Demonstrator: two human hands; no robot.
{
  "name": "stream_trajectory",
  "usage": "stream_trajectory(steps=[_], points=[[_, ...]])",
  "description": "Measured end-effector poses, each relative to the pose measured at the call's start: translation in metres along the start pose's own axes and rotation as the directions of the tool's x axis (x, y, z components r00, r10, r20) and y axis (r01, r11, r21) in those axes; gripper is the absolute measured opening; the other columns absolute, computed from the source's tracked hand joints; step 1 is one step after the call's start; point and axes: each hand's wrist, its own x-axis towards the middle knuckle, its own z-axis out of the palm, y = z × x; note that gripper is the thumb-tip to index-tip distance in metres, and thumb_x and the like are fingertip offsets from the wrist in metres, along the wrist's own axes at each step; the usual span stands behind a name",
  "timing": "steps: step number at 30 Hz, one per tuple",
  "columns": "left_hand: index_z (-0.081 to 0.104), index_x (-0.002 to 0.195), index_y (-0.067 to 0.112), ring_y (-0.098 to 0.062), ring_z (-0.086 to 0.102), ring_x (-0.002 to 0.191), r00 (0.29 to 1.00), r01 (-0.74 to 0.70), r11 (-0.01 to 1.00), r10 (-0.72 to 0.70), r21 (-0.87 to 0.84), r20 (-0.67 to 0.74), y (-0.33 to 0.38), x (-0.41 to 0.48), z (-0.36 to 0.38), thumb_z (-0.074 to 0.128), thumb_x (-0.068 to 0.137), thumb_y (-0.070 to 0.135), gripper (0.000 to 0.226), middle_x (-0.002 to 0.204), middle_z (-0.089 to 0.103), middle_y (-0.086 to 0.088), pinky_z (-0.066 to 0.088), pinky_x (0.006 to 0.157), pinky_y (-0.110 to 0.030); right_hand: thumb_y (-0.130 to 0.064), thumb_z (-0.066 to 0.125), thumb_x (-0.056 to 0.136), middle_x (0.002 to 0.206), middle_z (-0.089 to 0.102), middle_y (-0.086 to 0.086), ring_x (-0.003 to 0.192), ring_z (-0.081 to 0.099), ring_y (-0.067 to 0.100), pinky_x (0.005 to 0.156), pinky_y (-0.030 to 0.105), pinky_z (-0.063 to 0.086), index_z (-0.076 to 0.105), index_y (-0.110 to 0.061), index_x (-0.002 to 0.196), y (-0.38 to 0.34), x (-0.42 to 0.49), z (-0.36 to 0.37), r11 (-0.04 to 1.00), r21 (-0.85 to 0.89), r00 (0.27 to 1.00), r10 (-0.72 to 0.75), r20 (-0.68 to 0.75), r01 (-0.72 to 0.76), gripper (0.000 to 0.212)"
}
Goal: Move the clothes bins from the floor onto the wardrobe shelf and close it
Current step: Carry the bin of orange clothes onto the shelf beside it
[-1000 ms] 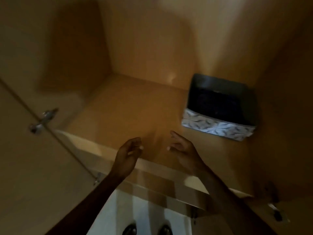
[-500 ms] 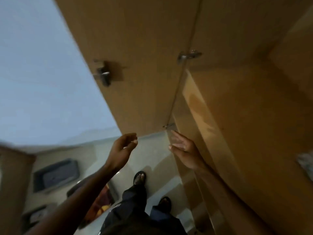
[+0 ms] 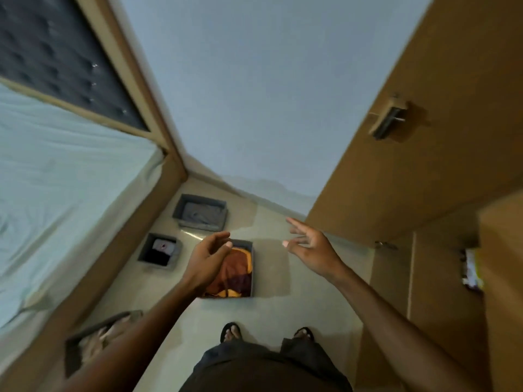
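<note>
Several grey clothes bins stand on the pale floor (image 3: 271, 309). The nearest, a bin with brown and orange clothes (image 3: 237, 274), lies just ahead of my feet and is partly hidden by my left hand (image 3: 208, 257). That hand hovers above it, fingers loosely curved, holding nothing. My right hand (image 3: 308, 247) is raised beside it with fingers spread, empty. Farther off stand a bin with grey clothes (image 3: 201, 212) and a small bin with white and black items (image 3: 160, 253). A fourth bin (image 3: 96, 339) sits at the lower left. The open wardrobe door (image 3: 396, 154) is at the right.
A bed with a light sheet (image 3: 56, 190) and wooden frame runs along the left, its dark padded headboard (image 3: 56, 55) at the top left. The wardrobe's lower shelves (image 3: 441, 267) hold a small packet at the right edge. A blue-grey wall closes the far end.
The view has swung left from the wardrobe shelf, past the door, down to the floor with the bins. Both hands stay raised and empty in front of me.
</note>
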Motion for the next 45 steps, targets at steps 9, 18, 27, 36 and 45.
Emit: stream_trajectory(steps=[9, 18, 27, 36, 45], points=[[0.057, 0.124, 0.023, -0.007, 0.06, 0.104, 0.929, 0.217, 0.959, -0.26, -0.181, -0.263, -0.079, 0.004, -0.07, 0.057, 0.095, 0.025, 0.03, 0.116, 0.062, 0.004, 0.047, 0.068, -0.01, -0.024, 0.066, 0.088, 0.138, 0.052, -0.002, 0.113, 0.052, 0.009, 0.071, 0.006, 0.042, 0.039, -0.029, 0.145, -0.032, 0.1, 0.118, 0.957, -0.27, 0.929, 0.004, 0.371, 0.103, 0.063], [0.06, 0.121, 0.019, -0.012, 0.062, 0.103, 0.682, 0.492, 0.747, -0.65, -0.447, -0.336, -0.175, 0.065, -0.031, 0.059, 0.092, 0.027, 0.03, 0.112, 0.065, 0.003, 0.051, 0.092, -0.03, -0.031, 0.066, 0.081, 0.133, 0.058, 0.0, 0.108, 0.061, 0.015, 0.096, 0.038, 0.052, 0.043, -0.031, 0.142, 0.039, 0.255, 0.203, 0.838, -0.52, 0.755, 0.232, 0.613, 0.164, 0.065], [0.056, 0.112, 0.049, -0.022, 0.054, 0.12, 0.464, 0.724, 0.51, -0.858, -0.465, -0.219, -0.361, 0.167, 0.071, 0.053, 0.088, 0.049, 0.024, 0.126, 0.061, 0.006, 0.038, 0.101, -0.035, -0.045, 0.059, 0.078, 0.127, 0.061, -0.006, 0.113, 0.059, 0.014, 0.095, 0.039, 0.052, 0.047, -0.035, 0.136, 0.237, 0.425, 0.286, 0.602, -0.641, 0.563, 0.352, 0.748, 0.476, 0.06], [0.064, 0.101, 0.008, -0.042, 0.056, 0.099, 0.397, 0.836, 0.442, -0.896, -0.324, -0.198, -0.555, 0.246, 0.157, 0.051, 0.086, 0.029, 0.029, 0.113, 0.051, -0.019, 0.049, 0.089, -0.044, -0.038, 0.058, 0.077, 0.155, 0.019, 0.013, 0.141, 0.024, 0.036, 0.106, 0.057, 0.034, 0.036, -0.04, 0.139, 0.416, 0.513, 0.336, 0.318, -0.744, 0.68, 0.305, 0.667, 0.588, 0.066], [0.064, 0.09, 0.014, -0.036, 0.063, 0.091, 0.403, 0.75, 0.518, -0.851, -0.411, -0.336, -0.578, 0.24, 0.132, 0.059, 0.081, 0.03, 0.019, 0.093, 0.069, -0.014, 0.048, 0.074, -0.035, -0.022, 0.06, 0.078, 0.094, 0.06, 0.007, 0.086, 0.061, 0.028, 0.065, 0.031, 0.044, 0.06, -0.013, 0.093, 0.449, 0.473, 0.34, 0.485, -0.77, 0.757, 0.286, 0.588, 0.415, 0.017]])
